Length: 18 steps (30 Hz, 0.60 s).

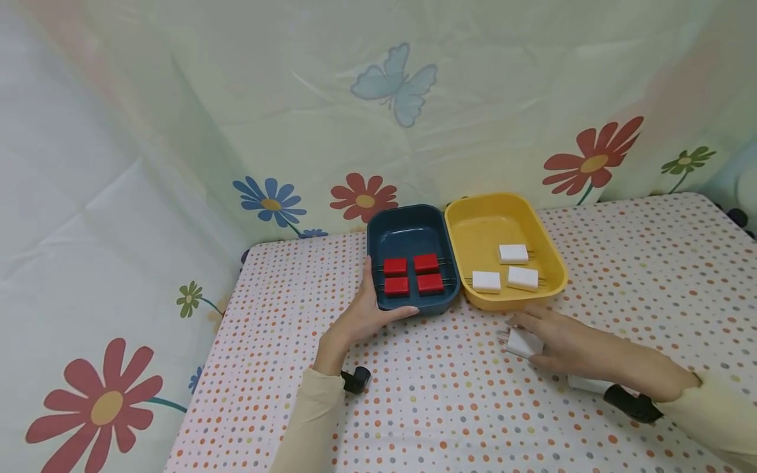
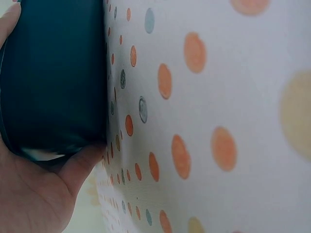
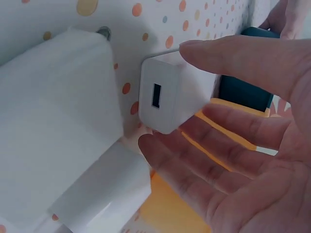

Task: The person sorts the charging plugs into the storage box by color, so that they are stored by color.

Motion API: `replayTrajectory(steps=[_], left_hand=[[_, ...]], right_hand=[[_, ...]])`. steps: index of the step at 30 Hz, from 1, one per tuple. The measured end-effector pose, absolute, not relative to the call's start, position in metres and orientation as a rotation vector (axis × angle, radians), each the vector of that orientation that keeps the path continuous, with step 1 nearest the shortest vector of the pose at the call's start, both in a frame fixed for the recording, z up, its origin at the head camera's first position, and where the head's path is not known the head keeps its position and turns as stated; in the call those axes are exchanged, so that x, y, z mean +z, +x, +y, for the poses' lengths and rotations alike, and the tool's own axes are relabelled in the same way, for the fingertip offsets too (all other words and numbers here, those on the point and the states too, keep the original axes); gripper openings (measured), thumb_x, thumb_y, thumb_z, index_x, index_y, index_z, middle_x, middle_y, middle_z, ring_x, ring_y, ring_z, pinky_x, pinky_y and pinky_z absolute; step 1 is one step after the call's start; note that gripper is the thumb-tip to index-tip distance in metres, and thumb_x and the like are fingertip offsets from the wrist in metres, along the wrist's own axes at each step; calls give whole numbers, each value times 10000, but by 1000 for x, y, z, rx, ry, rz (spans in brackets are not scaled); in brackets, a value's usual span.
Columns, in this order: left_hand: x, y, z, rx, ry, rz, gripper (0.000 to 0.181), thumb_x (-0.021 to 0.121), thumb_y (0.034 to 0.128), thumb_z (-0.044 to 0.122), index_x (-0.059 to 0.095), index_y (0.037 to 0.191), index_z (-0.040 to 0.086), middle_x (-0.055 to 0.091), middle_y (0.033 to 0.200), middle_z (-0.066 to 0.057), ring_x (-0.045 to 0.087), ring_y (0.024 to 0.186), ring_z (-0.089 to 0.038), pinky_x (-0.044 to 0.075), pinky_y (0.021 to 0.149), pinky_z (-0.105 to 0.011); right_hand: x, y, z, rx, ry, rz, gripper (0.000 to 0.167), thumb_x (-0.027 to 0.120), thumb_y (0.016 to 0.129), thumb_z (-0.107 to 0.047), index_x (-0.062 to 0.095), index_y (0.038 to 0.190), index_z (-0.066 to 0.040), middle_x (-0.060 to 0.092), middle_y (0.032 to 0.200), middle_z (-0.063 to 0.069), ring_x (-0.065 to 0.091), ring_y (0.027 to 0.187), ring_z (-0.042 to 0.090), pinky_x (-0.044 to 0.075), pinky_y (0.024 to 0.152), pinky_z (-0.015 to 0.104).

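Observation:
A white USB charger [image 1: 524, 343] with metal prongs is by the table in front of the yellow tray [image 1: 552, 244]. My right hand [image 1: 570, 341] pinches it between thumb and fingers; its USB port faces the right wrist camera [image 3: 163, 94]. Three white chargers [image 1: 513, 254] lie inside the yellow tray. My left hand [image 1: 362, 314] rests against the near left corner of the dark blue tray [image 1: 405, 215], the thumb along its front wall and the fingers up its left side. Several red chargers [image 1: 430, 284] with prongs lie in that tray.
More white chargers [image 3: 104, 194] lie near my right hand; one [image 1: 588, 383] is partly hidden under the right wrist in the head view. The two trays stand side by side at the table's back edge, before a flowered curtain [image 1: 461, 144]. A dotted cloth [image 1: 449, 407] covers the table.

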<state>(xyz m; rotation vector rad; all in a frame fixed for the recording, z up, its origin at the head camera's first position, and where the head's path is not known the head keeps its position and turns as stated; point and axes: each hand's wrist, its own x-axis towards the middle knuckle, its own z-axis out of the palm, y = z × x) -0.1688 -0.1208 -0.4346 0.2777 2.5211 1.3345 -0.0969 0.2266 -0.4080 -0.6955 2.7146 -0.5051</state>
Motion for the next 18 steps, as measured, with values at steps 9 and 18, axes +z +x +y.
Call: replayTrajectory(steps=[9, 18], left_hand=[[-435, -170, -121, 1322, 279, 2522, 1338, 853, 854, 487, -183, 1661, 230, 45, 1756, -50, 116, 1592, -275, 279, 1228, -580], [-435, -170, -122, 1333, 291, 2514, 1355, 854, 843, 516, -189, 1659, 225, 53, 1755, -51, 121, 1590, -274, 285, 1226, -577]], right_hand=[[-412, -99, 225, -478, -659, 2717, 654, 928, 764, -98, 631, 1319, 79, 596, 1279, 287, 626, 1133, 425, 559, 928, 572], [-414, -99, 224, -478, -742, 2713, 547, 943, 756, -110, 690, 1231, -10, 631, 1204, 165, 639, 1097, 353, 563, 921, 566]])
